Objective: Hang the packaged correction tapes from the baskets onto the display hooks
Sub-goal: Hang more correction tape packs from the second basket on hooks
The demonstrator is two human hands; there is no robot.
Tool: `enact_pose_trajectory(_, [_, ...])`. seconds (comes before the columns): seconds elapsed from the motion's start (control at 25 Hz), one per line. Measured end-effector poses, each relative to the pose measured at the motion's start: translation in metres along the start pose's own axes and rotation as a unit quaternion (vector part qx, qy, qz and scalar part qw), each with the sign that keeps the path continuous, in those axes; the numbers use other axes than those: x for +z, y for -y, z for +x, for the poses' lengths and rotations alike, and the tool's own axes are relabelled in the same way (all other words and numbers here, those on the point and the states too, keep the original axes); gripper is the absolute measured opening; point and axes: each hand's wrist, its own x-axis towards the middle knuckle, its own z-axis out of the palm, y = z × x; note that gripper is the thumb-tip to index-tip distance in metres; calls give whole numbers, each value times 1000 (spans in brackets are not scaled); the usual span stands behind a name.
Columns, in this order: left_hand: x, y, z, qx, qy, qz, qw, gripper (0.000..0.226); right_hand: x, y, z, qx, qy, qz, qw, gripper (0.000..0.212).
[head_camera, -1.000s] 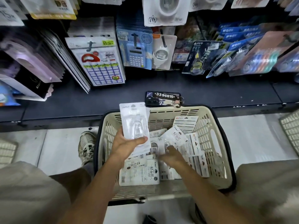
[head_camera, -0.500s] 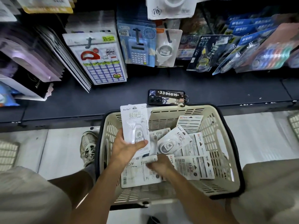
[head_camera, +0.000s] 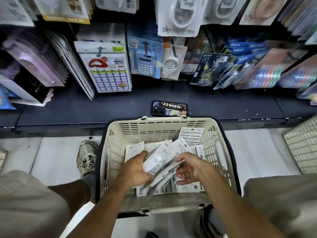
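Pale floor tiles (head_camera: 56, 157) run under a squatting person, knees wide, with a cream basket (head_camera: 221, 152) set between them so both hands drop straight into it.

Nearest, inside the basket's near half, the left hand (head_camera: 137, 170) grips a fanned stack of packs (head_camera: 161, 162), thumb over the top card and fingers curled beneath. The right hand (head_camera: 190, 169) cups the stack's other edge with fingers curled loosely; whether it pinches a card or only steadies them I cannot tell. Gathering several at once probably saves trips to the hooks.

These packs are flat white cards, each with a clear blister over a rounded pale dispenser and dark print near the top. More lie loose on the basket's floor and against its far wall, some showing their barcoded backs.

Beyond the basket's far rim, a phone (head_camera: 169, 108) lies flat on the dark shelf (head_camera: 85, 107), parked out of the way. Farther back, a calculator pack (head_camera: 145, 60) and sticker sheets (head_camera: 107, 73) hang from pegs, tilted forward.
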Motion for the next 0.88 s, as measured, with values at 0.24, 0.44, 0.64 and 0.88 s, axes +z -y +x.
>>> enact_pose_trajectory(0.24, [7,7,-1,10,102,-53,993,115,11,-24,19,20,-46,86,995,29])
enact_pose_trajectory(0.44, [31,3,6,27,0,143,989,116,17,-17,23,9,-52,129,990,31])
enact_pose_trajectory(0.64, [64,-6,18,-26,-68,185,980,107,20,-20,31,16,-54,26,998,50])
enact_pose_trajectory(0.88, [82,-14,27,-48,-82,257,962,118,-13,-27,34,54,-16,-82,995,54])
